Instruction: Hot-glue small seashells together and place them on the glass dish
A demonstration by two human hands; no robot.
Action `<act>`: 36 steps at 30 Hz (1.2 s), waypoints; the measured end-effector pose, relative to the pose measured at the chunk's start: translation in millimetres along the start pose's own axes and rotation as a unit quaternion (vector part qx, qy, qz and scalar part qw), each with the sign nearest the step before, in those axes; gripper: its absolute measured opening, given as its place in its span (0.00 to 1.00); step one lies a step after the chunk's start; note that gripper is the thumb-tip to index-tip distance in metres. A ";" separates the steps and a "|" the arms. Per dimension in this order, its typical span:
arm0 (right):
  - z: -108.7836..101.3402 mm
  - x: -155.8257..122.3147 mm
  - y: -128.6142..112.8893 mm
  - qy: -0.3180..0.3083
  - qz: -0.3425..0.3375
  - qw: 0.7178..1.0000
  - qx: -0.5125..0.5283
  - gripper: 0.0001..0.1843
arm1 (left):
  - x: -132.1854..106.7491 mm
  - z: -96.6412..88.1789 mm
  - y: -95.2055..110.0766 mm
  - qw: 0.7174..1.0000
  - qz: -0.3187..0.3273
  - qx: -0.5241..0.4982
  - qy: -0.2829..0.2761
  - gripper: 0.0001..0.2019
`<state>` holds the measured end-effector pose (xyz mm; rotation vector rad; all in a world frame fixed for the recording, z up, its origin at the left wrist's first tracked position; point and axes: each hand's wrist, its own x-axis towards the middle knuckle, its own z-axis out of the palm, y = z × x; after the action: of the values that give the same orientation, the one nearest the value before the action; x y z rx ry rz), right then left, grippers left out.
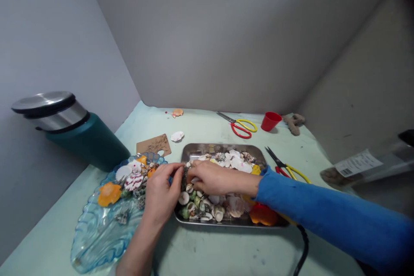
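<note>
My left hand (161, 189) is at the left end of a metal tray (226, 223), thumb and forefinger pinched together. Between it and my right hand is something narrow, dark and knobbly, too small to name. My right hand (210, 177) reaches over the tray from the right, its fingers bunched and pointing down close to the left fingertips; what they hold is hidden. Mixed seashells fill the tray: green and cream snail shells (218, 213), white flat shells (237, 163) and an orange-red scallop shell (263, 215) at the near right.
A blue scalloped glass dish (93, 233) with more shells stands at left, beside a teal bottle (90, 140). Behind lie a brown card (153, 145), a white shell (177, 136), scissors (241, 125) and a red cup (271, 121). More scissors (284, 166) lie right of the tray.
</note>
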<state>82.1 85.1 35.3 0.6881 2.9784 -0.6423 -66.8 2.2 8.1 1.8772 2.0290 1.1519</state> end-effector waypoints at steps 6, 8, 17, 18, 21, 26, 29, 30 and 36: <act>-27.7 -9.6 30.1 0.022 0.088 0.994 -0.064 0.11 | 0.5 -1.2 1.1 0.999 0.029 0.023 -0.023 0.08; -33.8 -14.5 37.2 0.027 0.111 0.989 -0.093 0.10 | 0.3 -1.4 2.4 0.998 0.041 0.033 -0.028 0.07; -31.1 -5.3 20.7 0.023 0.107 0.980 -0.163 0.06 | -2.6 2.8 3.5 0.994 0.087 0.066 -0.030 0.07; -28.2 -0.4 17.7 0.017 0.101 0.982 -0.160 0.05 | -2.8 3.4 3.1 0.993 0.090 0.069 -0.028 0.07; -17.2 16.0 11.6 0.000 0.101 0.984 -0.148 0.09 | -3.5 5.4 2.1 0.992 0.100 0.081 -0.019 0.07; -10.1 30.9 11.7 -0.026 0.101 0.988 -0.118 0.14 | -4.8 7.3 1.1 0.991 0.104 0.089 -0.013 0.07; -22.1 24.3 18.1 -0.031 0.114 0.987 -0.110 0.14 | -4.9 6.8 1.8 0.991 0.100 0.090 -0.019 0.07; -27.8 20.1 20.9 -0.028 0.125 0.985 -0.114 0.13 | -4.7 6.6 2.4 0.991 0.098 0.091 -0.021 0.07; -39.5 1.8 25.9 -0.003 0.135 0.979 -0.152 0.10 | -4.1 6.6 4.5 0.991 0.094 0.094 -0.021 0.07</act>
<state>94.4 122.7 61.2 1.0285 2.8095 -0.1668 -58.6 0.9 4.7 2.2045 2.0369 0.9791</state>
